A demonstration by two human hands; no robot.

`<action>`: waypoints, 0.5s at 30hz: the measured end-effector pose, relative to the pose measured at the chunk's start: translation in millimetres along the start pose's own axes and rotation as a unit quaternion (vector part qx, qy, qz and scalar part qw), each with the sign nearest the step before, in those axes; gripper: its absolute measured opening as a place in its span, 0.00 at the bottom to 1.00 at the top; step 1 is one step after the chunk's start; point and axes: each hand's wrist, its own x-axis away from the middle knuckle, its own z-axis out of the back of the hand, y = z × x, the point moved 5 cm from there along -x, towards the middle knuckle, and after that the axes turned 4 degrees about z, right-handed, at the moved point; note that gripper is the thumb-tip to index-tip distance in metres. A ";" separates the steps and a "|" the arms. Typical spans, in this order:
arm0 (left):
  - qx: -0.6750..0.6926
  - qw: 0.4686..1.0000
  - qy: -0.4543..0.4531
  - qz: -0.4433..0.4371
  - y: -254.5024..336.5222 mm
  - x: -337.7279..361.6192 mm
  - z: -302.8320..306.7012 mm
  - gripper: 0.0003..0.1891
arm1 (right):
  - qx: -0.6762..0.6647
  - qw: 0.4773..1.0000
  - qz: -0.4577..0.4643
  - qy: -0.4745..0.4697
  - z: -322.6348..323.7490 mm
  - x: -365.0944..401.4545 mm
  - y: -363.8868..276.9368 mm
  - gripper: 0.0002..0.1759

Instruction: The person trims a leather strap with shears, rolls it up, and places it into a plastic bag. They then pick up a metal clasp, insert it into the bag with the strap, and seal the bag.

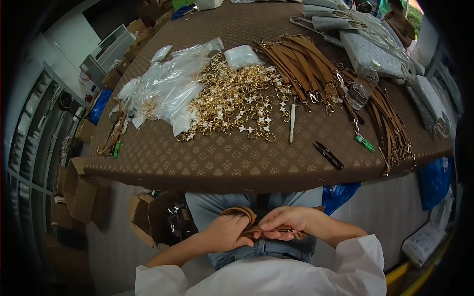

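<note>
Here, brown strap [254,230]: over the lap [303,200], in both hands.
Left hand [225,231]: fingers curled round the strap.
Right hand [285,219]: thumb and fingers pinching the strap near its shiny clip [297,234].
Table [217,160]: gold clips [232,98], clear bags [173,86], other straps [302,64].

This looks like a workshop: on the patterned table [222,160] lie a heap of gold-coloured clasps [232,96], brown straps [302,66] and clear plastic packets [173,89]; stocked shelves [29,181] stand left of the table, cardboard boxes [80,195] sit beside it, and pale bags [369,52] pile up at its far right.
</note>
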 end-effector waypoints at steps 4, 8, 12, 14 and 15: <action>-0.041 0.972 -0.200 0.119 -8.9 -2.1 -15.6 0.19 | 0.556 0.809 0.123 0.146 7.4 10.6 -14.2 0.13; 0.186 0.949 -0.212 0.139 -27.0 -4.9 -17.2 0.19 | 0.832 0.338 0.376 0.229 -51.1 18.4 -23.5 0.15; 0.495 0.791 -0.261 0.248 -16.9 -3.6 -5.9 0.19 | 0.808 0.395 0.368 0.237 -48.3 12.5 -13.7 0.15; 0.594 0.702 -0.267 0.288 -5.0 -2.0 -3.4 0.20 | 0.794 0.414 0.391 0.214 -57.0 20.0 -28.9 0.15; 0.613 0.706 -0.232 0.267 0.9 -7.0 5.1 0.21 | 0.778 0.430 0.415 0.195 -63.0 24.3 -37.8 0.15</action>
